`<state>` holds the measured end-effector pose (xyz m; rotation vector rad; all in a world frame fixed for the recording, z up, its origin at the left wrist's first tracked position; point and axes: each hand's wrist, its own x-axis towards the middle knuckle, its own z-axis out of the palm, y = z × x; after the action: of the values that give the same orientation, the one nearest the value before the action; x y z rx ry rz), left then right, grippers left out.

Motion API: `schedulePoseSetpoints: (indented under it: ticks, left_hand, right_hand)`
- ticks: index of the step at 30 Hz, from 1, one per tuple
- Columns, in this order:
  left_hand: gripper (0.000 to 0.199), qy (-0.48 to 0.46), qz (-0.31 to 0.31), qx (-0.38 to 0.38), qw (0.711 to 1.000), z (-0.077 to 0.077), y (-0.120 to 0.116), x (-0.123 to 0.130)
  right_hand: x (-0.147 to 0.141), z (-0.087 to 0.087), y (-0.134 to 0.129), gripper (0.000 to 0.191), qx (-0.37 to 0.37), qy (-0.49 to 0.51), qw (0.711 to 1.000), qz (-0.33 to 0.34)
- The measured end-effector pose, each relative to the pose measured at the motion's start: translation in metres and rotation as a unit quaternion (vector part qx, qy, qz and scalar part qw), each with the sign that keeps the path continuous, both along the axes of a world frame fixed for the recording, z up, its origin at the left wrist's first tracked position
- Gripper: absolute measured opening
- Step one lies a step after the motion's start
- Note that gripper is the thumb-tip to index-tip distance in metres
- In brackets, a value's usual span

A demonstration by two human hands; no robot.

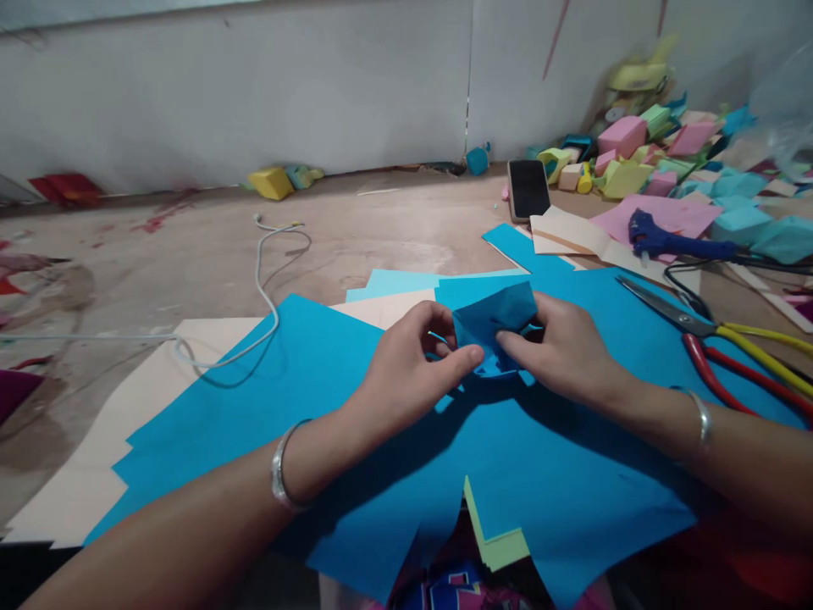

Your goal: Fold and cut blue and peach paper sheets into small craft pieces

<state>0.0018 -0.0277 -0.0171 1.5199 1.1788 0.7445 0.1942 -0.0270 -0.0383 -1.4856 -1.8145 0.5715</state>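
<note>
Between my two hands is a small piece of folded blue paper [492, 318], partly shaped with raised sides. My left hand [423, 352] grips its left edge, thumb in front and fingers curled behind. On the other side, my right hand [559, 343] pinches the paper with the thumb pressed inside the fold. Both hands are just above large blue paper sheets [241, 415] that lie stacked on the table. The undersides of the folded piece and some fingertips are hidden.
Right of my hands lie scissors [683, 320], red-handled pliers [711, 373] and a blue glue gun [673, 237]. A phone [528, 191] rests farther back, near a heap of colored paper boxes [686, 152]. A white cable [260, 263] crosses the left side.
</note>
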Motion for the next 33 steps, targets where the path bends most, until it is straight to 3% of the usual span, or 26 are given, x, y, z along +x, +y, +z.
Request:
schedulePoseSetpoints:
  ticks: [6, 13, 17, 19, 33]
  left_hand:
    - [0.02, -0.009, 0.011, 0.04, 0.999, -0.002, -0.001, 0.001]
    - [0.036, 0.023, -0.024, 0.019, 0.999, 0.002, -0.004, 0.002]
    - [0.012, 0.053, -0.004, 0.039, 0.998, -0.001, -0.002, 0.002]
    - [0.01, 0.06, 0.017, 0.053, 0.997, -0.002, 0.0, 0.001]
    - [0.022, 0.065, 0.061, 0.136, 0.987, -0.01, 0.004, 0.0]
  right_hand:
    - [-0.001, -0.002, 0.001, 0.006, 0.0, -0.009, 1.0, -0.002]
    - [0.0, -0.004, 0.002, 0.001, 0.015, -0.029, 0.999, -0.002]
    - [-0.002, -0.003, -0.003, 0.005, 0.063, -0.035, 0.997, 0.018]
    - [-0.004, -0.001, -0.007, 0.007, 0.078, -0.033, 0.996, 0.034]
    - [-0.011, 0.002, -0.015, 0.008, 0.075, -0.037, 0.994, 0.068]
